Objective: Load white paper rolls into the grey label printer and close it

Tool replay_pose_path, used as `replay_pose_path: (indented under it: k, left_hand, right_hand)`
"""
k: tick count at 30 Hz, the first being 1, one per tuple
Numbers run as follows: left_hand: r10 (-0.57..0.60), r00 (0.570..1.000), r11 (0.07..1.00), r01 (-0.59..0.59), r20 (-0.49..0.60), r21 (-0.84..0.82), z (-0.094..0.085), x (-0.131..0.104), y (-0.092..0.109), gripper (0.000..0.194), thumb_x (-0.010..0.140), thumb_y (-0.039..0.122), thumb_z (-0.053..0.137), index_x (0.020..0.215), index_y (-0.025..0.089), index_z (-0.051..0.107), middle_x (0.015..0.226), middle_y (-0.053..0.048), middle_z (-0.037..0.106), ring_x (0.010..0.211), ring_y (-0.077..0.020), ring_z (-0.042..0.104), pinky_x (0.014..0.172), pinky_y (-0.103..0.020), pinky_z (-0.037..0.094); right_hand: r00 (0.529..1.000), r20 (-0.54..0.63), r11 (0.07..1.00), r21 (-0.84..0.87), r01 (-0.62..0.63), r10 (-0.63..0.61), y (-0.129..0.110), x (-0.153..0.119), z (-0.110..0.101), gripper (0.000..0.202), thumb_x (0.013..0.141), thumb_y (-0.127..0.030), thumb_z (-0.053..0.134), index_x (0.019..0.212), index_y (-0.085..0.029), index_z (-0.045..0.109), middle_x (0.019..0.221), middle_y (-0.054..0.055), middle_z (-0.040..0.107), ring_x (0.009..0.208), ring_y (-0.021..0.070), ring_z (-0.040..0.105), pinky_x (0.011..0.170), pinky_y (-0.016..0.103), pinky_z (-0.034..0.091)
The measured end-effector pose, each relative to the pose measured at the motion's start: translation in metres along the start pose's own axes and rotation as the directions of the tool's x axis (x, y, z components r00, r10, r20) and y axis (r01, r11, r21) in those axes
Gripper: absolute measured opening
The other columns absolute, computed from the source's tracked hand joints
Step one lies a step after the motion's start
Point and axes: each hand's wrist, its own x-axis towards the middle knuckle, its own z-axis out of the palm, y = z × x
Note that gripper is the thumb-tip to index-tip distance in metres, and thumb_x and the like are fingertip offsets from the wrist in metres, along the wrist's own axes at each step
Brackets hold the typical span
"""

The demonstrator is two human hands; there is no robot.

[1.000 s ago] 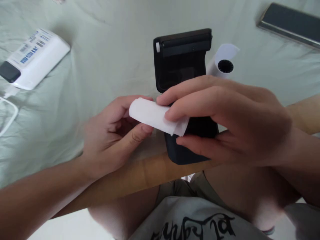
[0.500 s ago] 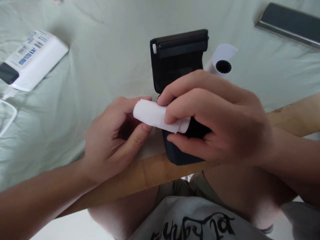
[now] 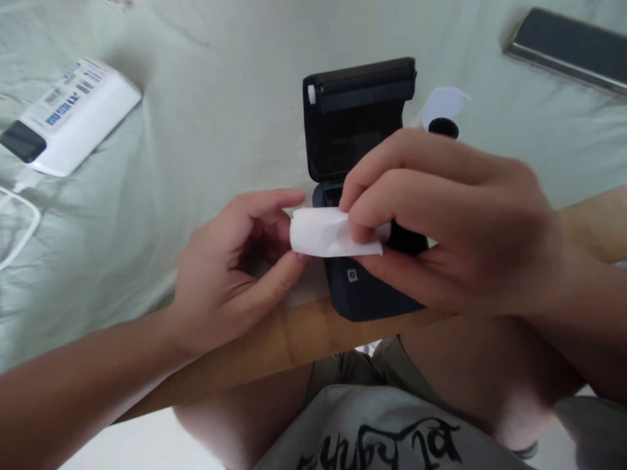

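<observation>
My right hand (image 3: pixel 455 222) pinches a small white paper roll (image 3: pixel 321 232) between its fingers and thumb, with a loose flap of paper at the roll's lower right. Beside the roll's left end is my left hand (image 3: pixel 235 267), its thumb and index finger apart and the thumb tip touching or almost touching the paper. Under the roll stands a dark portable printer (image 3: pixel 369 294) with its lid (image 3: pixel 357 124) raised; the roll and my right hand hide much of its inside. Behind my right hand, a second white paper roll (image 3: pixel 443 108) with a black core is partly covered.
A white power bank (image 3: pixel 93 124) with a label and a white cable (image 3: pixel 32 228) lies at the left on the pale green sheet (image 3: pixel 220 98). At the far right is a dark phone-like slab (image 3: pixel 573 52). A wooden edge (image 3: pixel 294 336) runs along the front, above my legs.
The paper roll has moved right and turned more level, with its flap now sticking out at the lower right. My right hand has shifted right, uncovering more of the printer's front.
</observation>
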Motion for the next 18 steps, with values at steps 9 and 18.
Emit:
replay_pose_path:
  k: [9, 18]
  left_hand:
    - [-0.118, 0.993, 0.993, 0.118, -0.015, 0.014, 0.001, -0.004, 0.002, 0.024, 0.117, 0.014, 0.083, 0.135, 0.03, 0.082, 0.095, 0.005, 0.081, 0.069, -0.0119, 0.075, 0.059, -0.021, 0.061]
    - [-0.111, 0.994, 0.993, 0.11, 0.003, 0.036, 0.001, 0.002, 0.007, 0.02, 0.114, 0.013, 0.086, 0.121, 0.03, 0.077, 0.088, 0.008, 0.078, 0.063, -0.0103, 0.069, 0.055, -0.022, 0.053]
  right_hand:
    - [0.999, 0.043, 0.981, -0.191, -0.021, 0.029, 0.032, -0.007, -0.029, 0.014, 0.126, -0.029, 0.063, 0.113, -0.025, 0.061, 0.129, 0.004, 0.083, 0.118, 0.0162, 0.076, 0.106, 0.036, 0.062]
    - [0.992, 0.104, 0.994, -0.089, -0.056, 0.065, 0.036, -0.005, -0.019, 0.012, 0.114, -0.013, 0.062, 0.107, -0.023, 0.063, 0.132, 0.003, 0.086, 0.117, 0.0127, 0.081, 0.101, 0.031, 0.066]
